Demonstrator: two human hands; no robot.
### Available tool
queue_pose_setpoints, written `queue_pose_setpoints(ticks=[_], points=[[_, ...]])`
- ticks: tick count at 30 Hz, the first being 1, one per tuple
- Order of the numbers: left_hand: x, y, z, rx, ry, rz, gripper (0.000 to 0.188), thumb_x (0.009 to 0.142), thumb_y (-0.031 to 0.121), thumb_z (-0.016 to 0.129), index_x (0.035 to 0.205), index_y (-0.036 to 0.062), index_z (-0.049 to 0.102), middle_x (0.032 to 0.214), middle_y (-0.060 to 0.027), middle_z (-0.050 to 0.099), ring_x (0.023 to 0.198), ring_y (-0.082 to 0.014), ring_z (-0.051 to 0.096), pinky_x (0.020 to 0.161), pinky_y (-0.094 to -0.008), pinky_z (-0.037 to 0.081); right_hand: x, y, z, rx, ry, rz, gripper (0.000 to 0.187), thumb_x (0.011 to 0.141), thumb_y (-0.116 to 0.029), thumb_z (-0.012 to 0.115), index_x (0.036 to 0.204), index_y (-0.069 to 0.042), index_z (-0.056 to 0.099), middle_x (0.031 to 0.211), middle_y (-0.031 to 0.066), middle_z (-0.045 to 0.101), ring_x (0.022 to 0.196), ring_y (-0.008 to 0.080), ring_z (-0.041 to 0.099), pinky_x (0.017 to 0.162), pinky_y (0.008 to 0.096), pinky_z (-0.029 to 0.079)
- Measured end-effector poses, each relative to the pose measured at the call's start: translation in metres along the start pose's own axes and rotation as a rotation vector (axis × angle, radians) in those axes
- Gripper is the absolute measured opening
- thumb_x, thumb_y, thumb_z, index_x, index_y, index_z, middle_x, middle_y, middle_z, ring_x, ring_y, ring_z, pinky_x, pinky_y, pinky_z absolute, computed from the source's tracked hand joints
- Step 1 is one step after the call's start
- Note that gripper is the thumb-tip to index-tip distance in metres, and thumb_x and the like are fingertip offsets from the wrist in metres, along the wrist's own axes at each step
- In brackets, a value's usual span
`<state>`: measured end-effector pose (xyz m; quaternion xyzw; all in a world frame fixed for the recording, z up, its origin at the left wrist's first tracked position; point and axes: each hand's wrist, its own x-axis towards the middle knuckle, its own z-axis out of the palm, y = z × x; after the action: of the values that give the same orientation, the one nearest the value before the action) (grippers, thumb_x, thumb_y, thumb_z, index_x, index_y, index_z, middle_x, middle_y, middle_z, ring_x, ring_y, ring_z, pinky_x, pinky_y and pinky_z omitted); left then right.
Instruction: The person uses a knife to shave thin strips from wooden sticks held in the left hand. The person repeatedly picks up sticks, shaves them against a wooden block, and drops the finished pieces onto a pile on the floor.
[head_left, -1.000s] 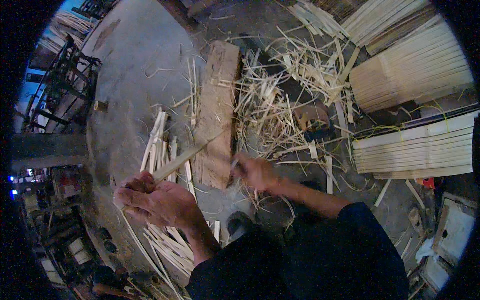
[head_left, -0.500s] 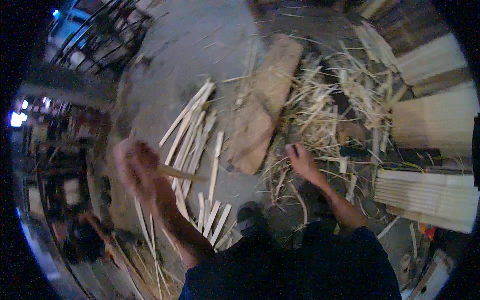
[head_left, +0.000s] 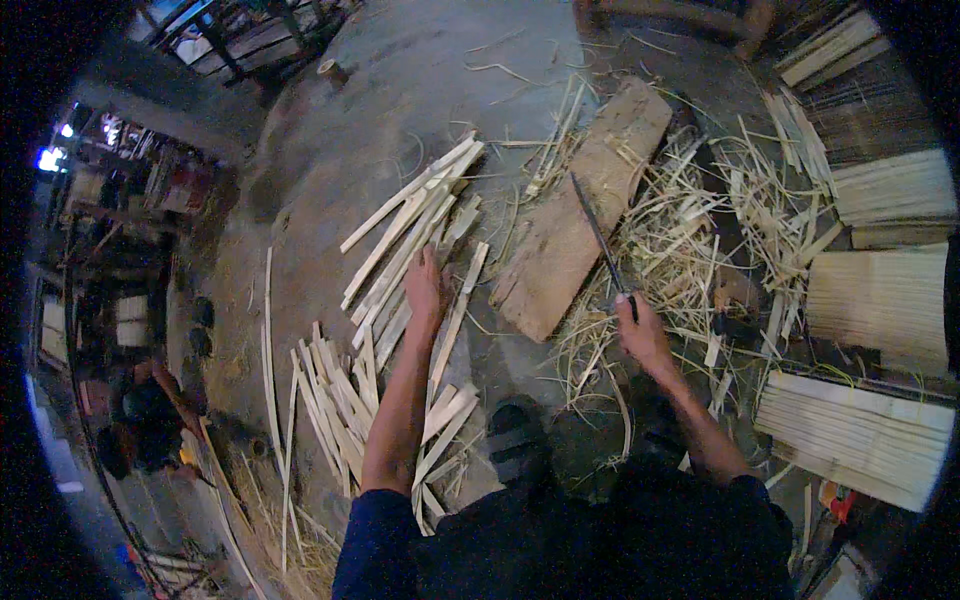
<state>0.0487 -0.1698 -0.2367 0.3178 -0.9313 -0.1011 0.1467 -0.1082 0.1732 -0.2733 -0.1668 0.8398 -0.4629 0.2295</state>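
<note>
My right hand (head_left: 642, 332) is closed around a dark, long-bladed knife (head_left: 598, 230) over the brown wooden plank (head_left: 545, 265). My left hand (head_left: 427, 288), grip unclear, is at pale, flat wooden strips (head_left: 410, 212), left. Heaped curly shavings (head_left: 680, 240) suggest much cutting done; what's left, I can't tell.

We hold a knife (head_left: 601, 236) right of the middle of the scene, its blade long, narrow and dark, bare along its length. It slants away from us, the tip far and toward the left, the handle near and mostly hidden in our grip. Left of it, we see a loose bundle of pale wooden strips (head_left: 408, 238) lying on the floor (head_left: 310, 200). They are flat and slender, roughly side by side, some overlapping, running from near left to far right with uneven far ends. We reach in at the bundle's near right edge; whether we touch it, we cannot tell.
</note>
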Motion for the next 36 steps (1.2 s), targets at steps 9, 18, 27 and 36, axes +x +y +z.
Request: queue_pose_setpoints(ticks=[9,18,27,36], points=[[0.068,0.025,-0.076,-0.468,0.381,0.145,0.017,0.083,0.001,0.048,0.100,0.0023,0.052,0.082,-0.0139,0.050,0.075,-0.0262,0.050,0.066,-0.0354,0.042,-0.007,-0.024,-0.011,0.301,-0.195,0.131,0.035,0.096,-0.038,0.044,0.091,-0.004,0.049,0.057,0.0011,0.045,0.043,0.0105,0.043,0.040,0.0277,0.037],[0.065,0.197,-0.123,-1.279,0.565,-0.033,0.033,0.093,0.011,0.046,0.124,0.0046,0.038,0.089,-0.0064,0.055,0.080,-0.0167,0.053,0.074,-0.0319,0.046,-0.025,-0.018,-0.001,0.181,-0.019,0.015,0.037,0.095,-0.037,0.045,0.089,-0.002,0.049,0.060,0.0088,0.051,0.047,0.0189,0.051,0.045,0.0338,0.042],[0.052,0.240,-0.168,-1.257,0.653,-0.200,0.025,0.097,0.030,0.041,0.102,0.0059,0.047,0.077,-0.0032,0.048,0.071,-0.0143,0.047,0.066,-0.0274,0.040,-0.051,-0.098,-0.059,0.114,-0.181,-0.030,0.041,0.093,-0.039,0.048,0.106,0.000,0.050,0.080,0.0231,0.060,0.076,0.0392,0.061,0.065,0.0426,0.046],[0.021,0.259,-0.150,-1.183,0.836,-0.115,0.038,0.099,0.037,0.039,0.072,0.0104,0.036,0.061,0.0022,0.029,0.054,-0.0097,0.024,0.047,-0.0263,0.021,-0.054,-0.136,-0.028,0.145,-0.261,-0.340,0.040,0.091,-0.039,0.051,0.113,-0.006,0.046,0.075,0.0223,0.060,0.070,0.0417,0.061,0.062,0.0477,0.048]])
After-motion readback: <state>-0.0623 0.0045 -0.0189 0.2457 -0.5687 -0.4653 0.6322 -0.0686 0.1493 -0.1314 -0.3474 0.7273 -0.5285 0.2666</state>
